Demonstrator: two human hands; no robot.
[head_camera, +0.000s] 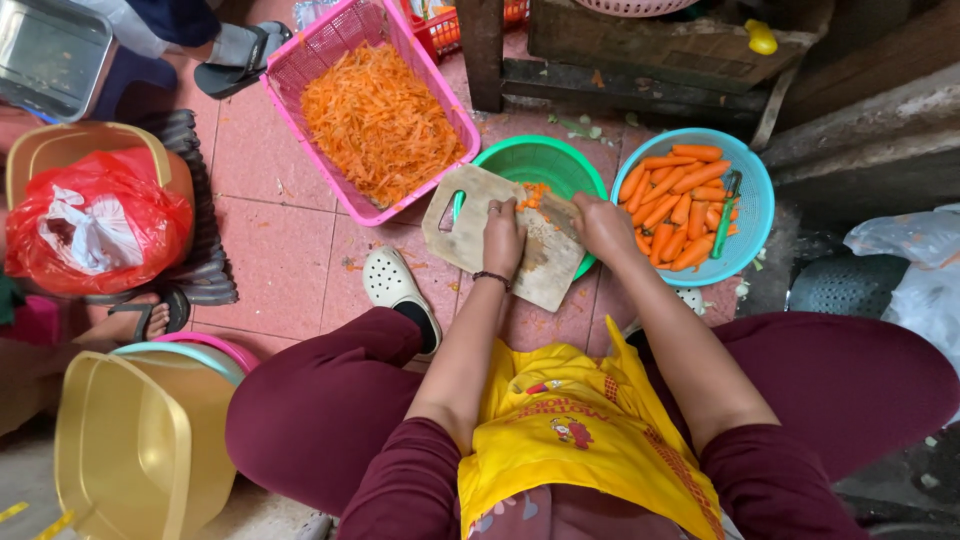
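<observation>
A wooden cutting board (470, 225) lies across the rim of a green bowl (545, 160). My left hand (503, 237) rests on the board with its fingers curled down onto a small heap of cut carrot pieces (533, 194). Just to the right, my right hand (603, 226) is closed around a knife handle, and most of the blade is hidden behind the hands. A blue colander (752, 215) full of peeled carrots (672, 200) stands right beside my right hand. A green peeler (725, 222) lies in it.
A pink basket (300, 75) of shredded carrot (380, 120) stands at the back left. At the left are a red plastic bag (95, 220) in a tan tub, a yellow bin (130, 450) and another person's sandalled feet. A wooden bench frame (640, 75) is behind.
</observation>
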